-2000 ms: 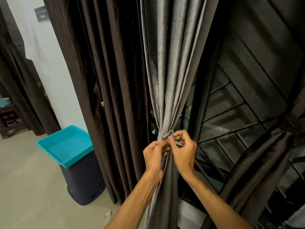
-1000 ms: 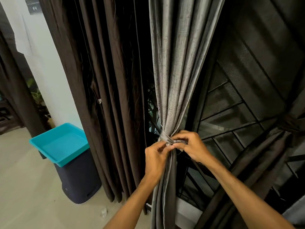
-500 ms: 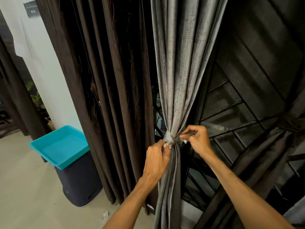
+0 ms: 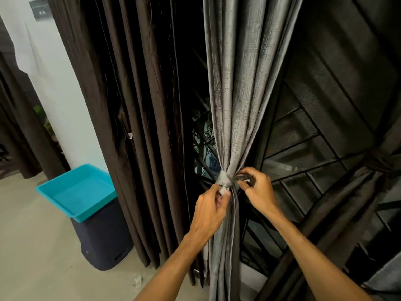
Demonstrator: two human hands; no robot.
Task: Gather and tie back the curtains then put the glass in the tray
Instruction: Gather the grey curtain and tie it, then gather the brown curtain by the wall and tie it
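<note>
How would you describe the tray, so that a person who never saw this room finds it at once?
Look left of the dark brown curtains, where the white wall meets the floor. There a dark bin stands, and the tray rests on top of it. It is shallow, square and bright turquoise, the only vivid colour among the brown and grey drapes.

No legible text found. One small dark sign (image 4: 41, 10) is fixed high on the white wall (image 4: 65, 101) at upper left; it carries pale marks, too small and blurred to read. No other labels, brands or numbers are visible.
</note>
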